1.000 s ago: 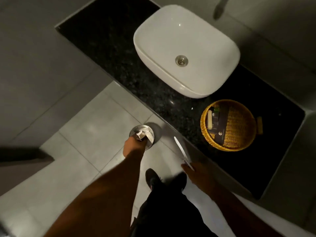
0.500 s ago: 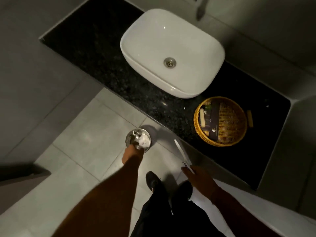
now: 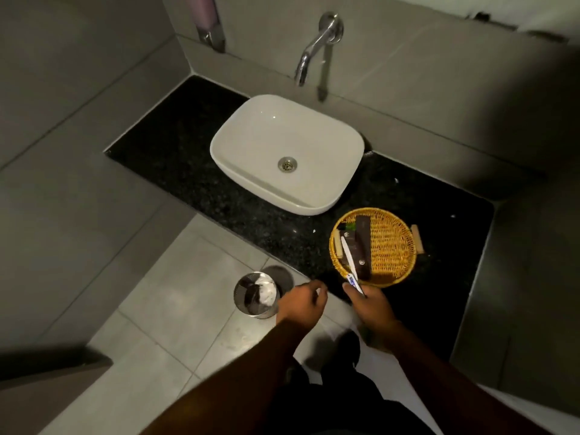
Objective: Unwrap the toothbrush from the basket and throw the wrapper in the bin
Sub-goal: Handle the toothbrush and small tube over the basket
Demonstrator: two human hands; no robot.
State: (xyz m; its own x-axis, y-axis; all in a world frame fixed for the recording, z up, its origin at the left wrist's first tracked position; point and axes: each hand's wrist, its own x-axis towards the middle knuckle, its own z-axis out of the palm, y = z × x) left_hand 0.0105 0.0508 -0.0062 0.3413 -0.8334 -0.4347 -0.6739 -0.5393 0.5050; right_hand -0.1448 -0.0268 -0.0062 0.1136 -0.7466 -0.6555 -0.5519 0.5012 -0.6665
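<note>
My right hand (image 3: 372, 304) grips a white toothbrush (image 3: 350, 259) by its blue-marked lower end; the brush points up over the near rim of the round wicker basket (image 3: 397, 246) on the black counter. My left hand (image 3: 303, 301) hovers beside the counter edge, just right of the small steel bin (image 3: 255, 296) on the floor, fingers loosely curled with nothing visible in them. Crumpled white wrapper paper (image 3: 266, 291) lies inside the bin. The basket holds dark sachets and small pale items.
A white vessel sink (image 3: 287, 152) sits on the black granite counter (image 3: 175, 171) under a chrome wall tap (image 3: 315, 45). Grey tiled walls close in left and right. My shoes and dark trousers are below on the pale floor tiles.
My left hand let the wrapper drop into the bin and pulled back to the right. My right hand carried the toothbrush up toward the basket. My view tilted up to show the tap.
</note>
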